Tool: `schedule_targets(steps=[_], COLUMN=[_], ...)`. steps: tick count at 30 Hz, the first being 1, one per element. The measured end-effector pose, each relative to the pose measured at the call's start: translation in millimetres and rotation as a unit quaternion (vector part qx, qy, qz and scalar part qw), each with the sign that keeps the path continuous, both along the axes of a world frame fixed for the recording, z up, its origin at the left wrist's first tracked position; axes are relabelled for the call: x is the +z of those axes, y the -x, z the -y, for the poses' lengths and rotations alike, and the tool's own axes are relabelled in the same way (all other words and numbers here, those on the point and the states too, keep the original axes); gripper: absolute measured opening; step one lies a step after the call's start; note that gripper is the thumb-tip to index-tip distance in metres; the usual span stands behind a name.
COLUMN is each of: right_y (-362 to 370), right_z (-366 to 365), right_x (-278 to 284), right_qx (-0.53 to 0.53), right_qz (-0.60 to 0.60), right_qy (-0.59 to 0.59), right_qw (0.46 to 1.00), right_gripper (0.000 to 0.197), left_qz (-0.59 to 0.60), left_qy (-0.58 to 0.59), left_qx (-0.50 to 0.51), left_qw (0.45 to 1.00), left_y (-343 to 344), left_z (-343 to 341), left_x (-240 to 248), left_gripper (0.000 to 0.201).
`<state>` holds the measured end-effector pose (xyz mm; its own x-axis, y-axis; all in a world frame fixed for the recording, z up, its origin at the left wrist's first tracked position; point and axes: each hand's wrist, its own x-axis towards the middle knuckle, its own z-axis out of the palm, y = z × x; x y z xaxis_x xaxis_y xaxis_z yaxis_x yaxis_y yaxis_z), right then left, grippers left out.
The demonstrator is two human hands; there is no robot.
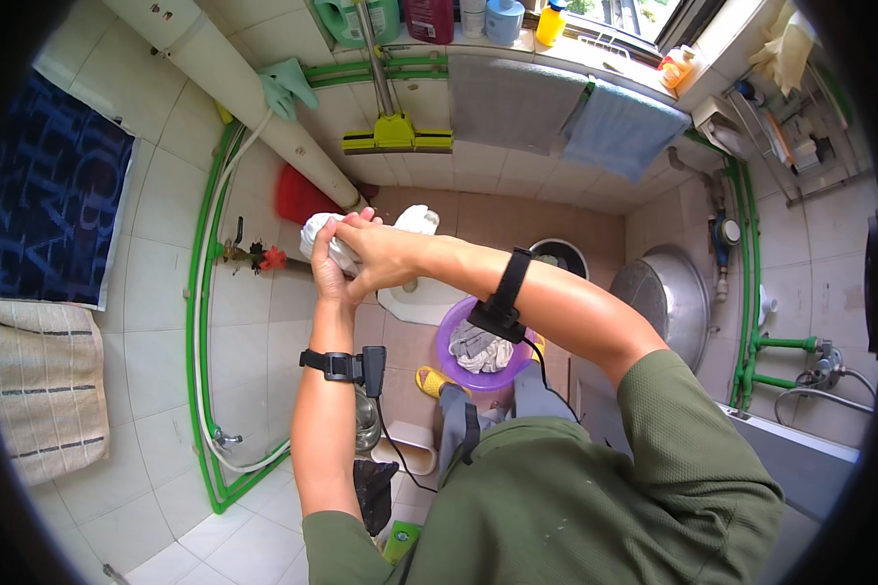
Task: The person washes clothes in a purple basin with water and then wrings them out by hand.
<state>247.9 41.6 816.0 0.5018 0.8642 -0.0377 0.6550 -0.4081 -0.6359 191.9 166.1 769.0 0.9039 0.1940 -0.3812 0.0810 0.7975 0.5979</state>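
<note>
My left hand (329,276) and my right hand (379,250) are close together, closed around a bunched white cloth (316,232). The cloth bulges out past the fingers on the left. Much of it is hidden behind my palms and fingers. Another white bundle (418,218) shows just beyond my right wrist; whether it belongs to the same cloth I cannot tell. Under my right forearm, a purple basin (443,341) stands on the floor in front of my feet, with grey and white fabric (481,349) heaped in it.
A white fixture (424,304) lies below my hands. Right of it are a dark bucket (559,252) and a large metal basin (665,297). A yellow-green sponge mop (397,135) leans at the far wall. Left, a tap with a red handle (271,258) juts near a thick white pipe (254,102).
</note>
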Motion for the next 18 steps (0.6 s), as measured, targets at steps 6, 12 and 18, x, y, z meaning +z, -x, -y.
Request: schedule_targets(steps=[6, 12, 18], right_y=[-17.1, 23.2, 7.6], right_z=[64.6, 59.4, 30.4], right_x=[-28.6, -85.2, -80.3], right_qx=[-0.29, -0.3, -0.266], right_qz=[-0.285, -0.747, -0.69], right_qy=[-0.325, -0.192, -0.459], right_qw=[0.854, 0.562, 0.493], right_gripper=[0.053, 0.098, 0.056], left_qz=[0.073, 0.094, 0.095], left_qy=[0.015, 0.016, -0.033], left_qx=[0.046, 0.03, -0.018], left_qw=[0.996, 0.995, 0.995], left_y=[-9.7, -2.0, 3.5], left_z=[-0.5, 3.9, 16.4], left_x=[39.9, 62.0, 61.3], left_gripper=[0.015, 0.016, 0.014])
